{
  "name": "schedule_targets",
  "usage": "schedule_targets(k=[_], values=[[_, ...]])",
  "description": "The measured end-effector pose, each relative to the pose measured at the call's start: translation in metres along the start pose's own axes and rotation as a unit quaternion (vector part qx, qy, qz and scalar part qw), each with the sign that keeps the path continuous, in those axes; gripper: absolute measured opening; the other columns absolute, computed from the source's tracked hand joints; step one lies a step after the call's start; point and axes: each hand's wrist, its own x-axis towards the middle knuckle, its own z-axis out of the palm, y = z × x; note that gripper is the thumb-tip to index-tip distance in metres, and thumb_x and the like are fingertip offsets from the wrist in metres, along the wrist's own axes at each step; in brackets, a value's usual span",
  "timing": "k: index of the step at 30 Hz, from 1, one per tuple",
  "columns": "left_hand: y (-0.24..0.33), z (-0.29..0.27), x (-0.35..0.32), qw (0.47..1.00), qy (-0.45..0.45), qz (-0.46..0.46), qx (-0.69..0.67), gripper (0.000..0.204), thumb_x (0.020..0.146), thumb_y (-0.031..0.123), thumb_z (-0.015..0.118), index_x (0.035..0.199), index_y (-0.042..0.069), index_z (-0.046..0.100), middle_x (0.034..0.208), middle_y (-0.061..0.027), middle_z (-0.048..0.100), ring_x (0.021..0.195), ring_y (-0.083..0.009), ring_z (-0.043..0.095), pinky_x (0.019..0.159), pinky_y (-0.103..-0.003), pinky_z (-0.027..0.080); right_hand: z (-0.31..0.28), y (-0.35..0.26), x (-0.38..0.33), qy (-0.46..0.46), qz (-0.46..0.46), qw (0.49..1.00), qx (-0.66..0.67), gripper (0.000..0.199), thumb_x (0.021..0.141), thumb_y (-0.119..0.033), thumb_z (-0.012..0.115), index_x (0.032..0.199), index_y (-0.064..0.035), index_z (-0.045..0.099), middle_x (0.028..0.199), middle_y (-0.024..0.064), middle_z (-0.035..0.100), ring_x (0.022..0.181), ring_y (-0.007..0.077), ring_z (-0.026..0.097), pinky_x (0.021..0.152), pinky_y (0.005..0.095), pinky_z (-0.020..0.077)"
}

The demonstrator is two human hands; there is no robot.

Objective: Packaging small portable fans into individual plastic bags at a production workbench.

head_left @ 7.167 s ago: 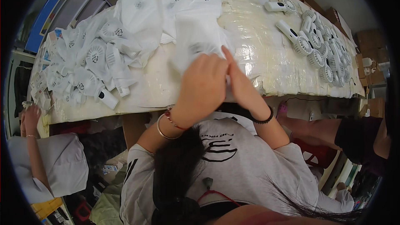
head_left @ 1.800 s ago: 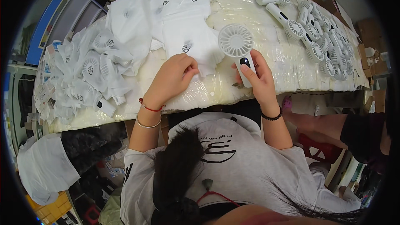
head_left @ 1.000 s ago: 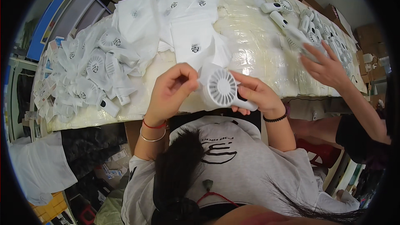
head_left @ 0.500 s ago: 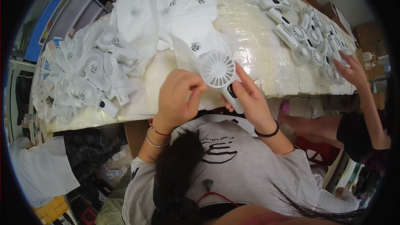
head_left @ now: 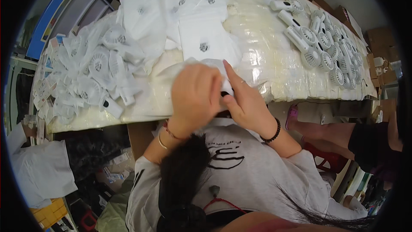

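In front of me, above the near table edge, my right hand (head_left: 248,105) is closed on a white handheld fan (head_left: 228,87). Part of its handle and a dark panel show; the fan head is hidden behind my left hand. A thin white translucent bag (head_left: 209,62) shows around the fan's far end, partly behind my fingers. Blurred by motion, my left hand (head_left: 194,96) is curled at the bag next to the fan, its fingertips hidden. Flat white bags (head_left: 193,32) lie just beyond my hands.
Left, a heap of bagged fans (head_left: 98,66) covers the table. Several bare white fans (head_left: 324,45) lie at the right. The table (head_left: 253,25) wears a cream, plastic-wrapped cover. Another person's legs (head_left: 326,126) are at the right, and a white garment (head_left: 43,167) shows at the lower left.
The fan head, facing up before, is now turned away behind my left hand. My left hand has moved up and right over it. The other person's hand has left the bare fans.
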Motion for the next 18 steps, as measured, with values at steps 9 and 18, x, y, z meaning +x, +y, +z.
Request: schedule_targets(k=[9, 18], values=[[0.006, 0.015, -0.046, 0.996, -0.064, 0.057, -0.022, 0.016, 0.072, 0.004, 0.064, 0.086, 0.005, 0.055, 0.083, -0.0063, 0.055, 0.070, -0.0223, 0.048, 0.063, -0.027, 0.041, 0.011, 0.018, 0.021, 0.012, 0.065, 0.970, 0.234, 0.059, 0.101, -0.041, 0.021, 0.144, -0.0011, 0.023, 0.102, 0.0102, 0.058, 0.072, 0.0187, 0.053, 0.082, 0.0312, 0.0436], [-0.023, 0.000, -0.025, 0.975, 0.121, -0.112, -0.150, 0.019, 0.074, -0.003, 0.065, 0.090, 0.003, 0.057, 0.090, -0.0051, 0.056, 0.074, -0.0174, 0.050, 0.064, -0.025, 0.043, 0.009, -0.005, 0.020, 0.022, 0.135, 0.922, 0.361, 0.062, 0.100, -0.046, 0.021, 0.142, -0.0016, 0.029, 0.099, 0.0093, 0.058, 0.063, 0.0118, 0.052, 0.055, 0.0252, 0.0430]])
